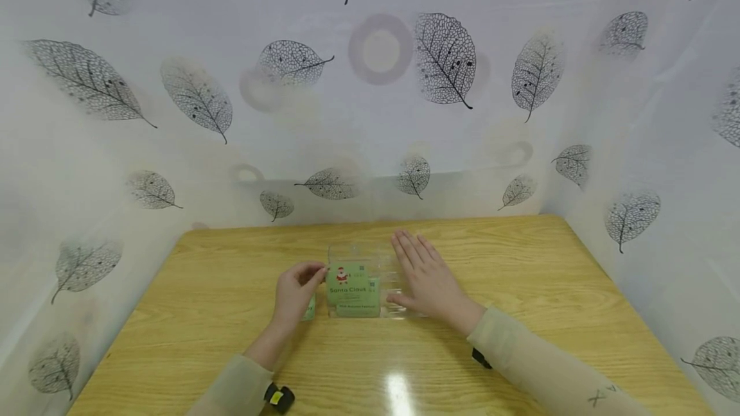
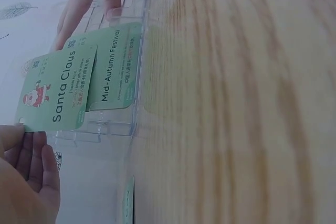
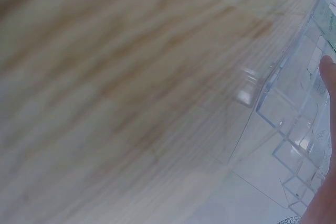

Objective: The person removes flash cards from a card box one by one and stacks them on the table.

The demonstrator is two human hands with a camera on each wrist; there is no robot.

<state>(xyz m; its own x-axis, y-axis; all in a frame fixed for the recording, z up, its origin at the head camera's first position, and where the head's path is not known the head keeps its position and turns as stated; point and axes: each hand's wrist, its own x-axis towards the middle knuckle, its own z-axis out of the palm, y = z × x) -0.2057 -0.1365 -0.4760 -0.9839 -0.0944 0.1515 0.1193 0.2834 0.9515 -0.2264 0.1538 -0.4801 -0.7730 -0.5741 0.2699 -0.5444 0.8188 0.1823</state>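
Note:
My left hand [image 1: 293, 293] pinches the left corner of a green Santa Claus card [image 1: 343, 290] between thumb and fingers. That card overlaps a second green card, marked Mid-Autumn Festival [image 2: 118, 69], which lies over a clear plastic case [image 1: 342, 251]. In the left wrist view the Santa Claus card [image 2: 55, 95] tilts out past the case's near end. My right hand [image 1: 430, 282] rests with straight fingers on the right part of the case, its thumb pointing toward the cards. In the right wrist view the case [image 3: 286, 111] shows several raised, see-through compartments.
Another green card [image 1: 309, 311] lies on the wooden table [image 1: 370, 355], partly hidden by my left hand. A white curtain with a leaf print [image 1: 445, 60] hangs behind the table and along both sides.

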